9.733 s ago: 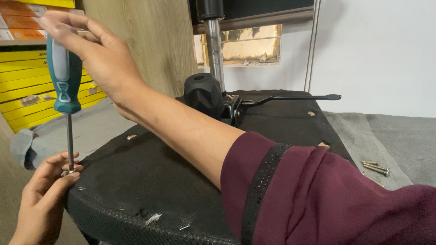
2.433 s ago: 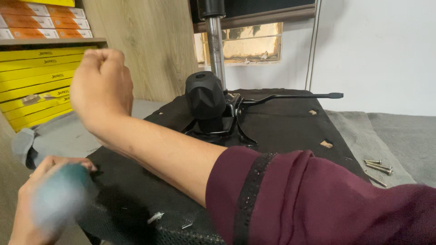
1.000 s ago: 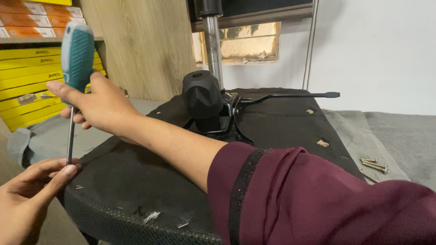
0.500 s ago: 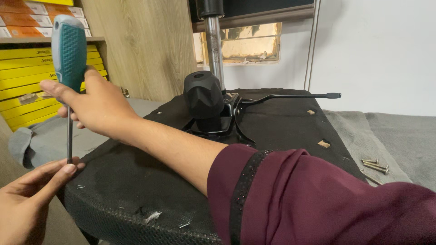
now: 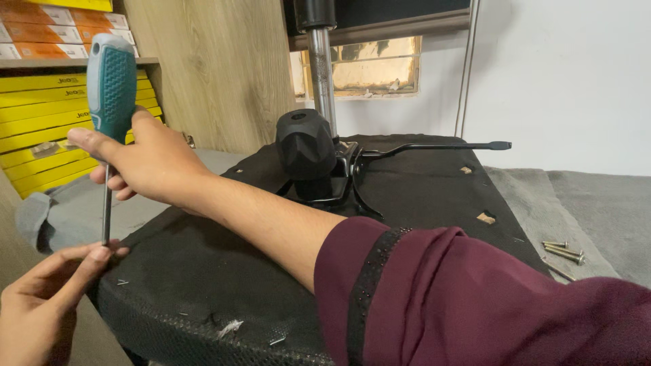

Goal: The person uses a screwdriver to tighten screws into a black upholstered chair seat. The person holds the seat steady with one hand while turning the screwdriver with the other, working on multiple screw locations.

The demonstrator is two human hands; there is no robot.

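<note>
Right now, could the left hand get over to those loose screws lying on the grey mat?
Probably not easily. The left hand steadies the screwdriver tip at the near left edge of the black seat underside; the loose screws lie far right, beyond the right arm crossing between.

1. you have one view only, from the camera on your head; no second view shares the scene.
2. it looks forward and slightly down, across the black seat underside (image 5: 407,203) toward the white wall (image 5: 563,74).
3. it sits close: your right sleeve (image 5: 475,298) fills the lower right corner.
</note>
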